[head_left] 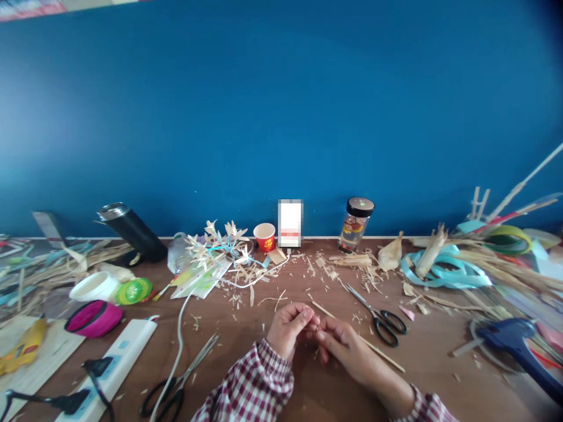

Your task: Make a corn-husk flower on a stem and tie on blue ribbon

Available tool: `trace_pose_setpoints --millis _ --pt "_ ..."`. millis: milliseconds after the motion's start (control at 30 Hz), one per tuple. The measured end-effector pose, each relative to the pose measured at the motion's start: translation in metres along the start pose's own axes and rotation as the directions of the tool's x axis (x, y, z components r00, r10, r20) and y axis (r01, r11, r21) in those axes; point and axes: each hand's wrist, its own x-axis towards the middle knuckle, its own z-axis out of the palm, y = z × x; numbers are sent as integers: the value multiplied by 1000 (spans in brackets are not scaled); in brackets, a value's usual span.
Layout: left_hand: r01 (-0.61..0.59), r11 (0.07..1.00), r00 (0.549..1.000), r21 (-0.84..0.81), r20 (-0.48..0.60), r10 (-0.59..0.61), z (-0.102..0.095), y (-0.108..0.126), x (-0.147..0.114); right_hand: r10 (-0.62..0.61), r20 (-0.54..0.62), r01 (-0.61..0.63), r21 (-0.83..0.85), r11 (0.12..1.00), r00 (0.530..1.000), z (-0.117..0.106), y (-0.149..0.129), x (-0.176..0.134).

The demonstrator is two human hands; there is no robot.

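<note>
1. Note pale sliver [316,328], mostly covered, between pinched fingertips of left hand [290,328] and right hand [346,347], above tabletop [433,366].
2. Might split under hard pinching, or slip free and get lost among pale scraps [251,272].
3. Could roll thin stick [382,354] by dropping right hand onto it.
4. Could tug white cable [179,329], crossing left-side scissors [194,362], by reaching left.
</note>
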Motion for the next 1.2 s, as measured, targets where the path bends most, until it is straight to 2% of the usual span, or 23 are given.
trace_pose_setpoints --millis 167,333,633,933,1200 --pt "-58 997 993 -59 -105 52 -1 3 1 -19 3 19 -45 999 1000 0 -2 0" --pt "-148 979 980 -141 -156 125 -7 10 4 7 35 -7 3 1000 999 1 4 0" --pt "-177 946 947 -272 -307 89 -18 24 10 46 -4 -46 -40 998 999 3 7 0" --pt "-172 936 947 -308 -315 71 -17 29 6 69 21 -70 87 994 997 6 11 1" --pt "-186 930 945 -316 -318 80 -15 29 5 50 -4 -50 71 996 999 7 -1 0"
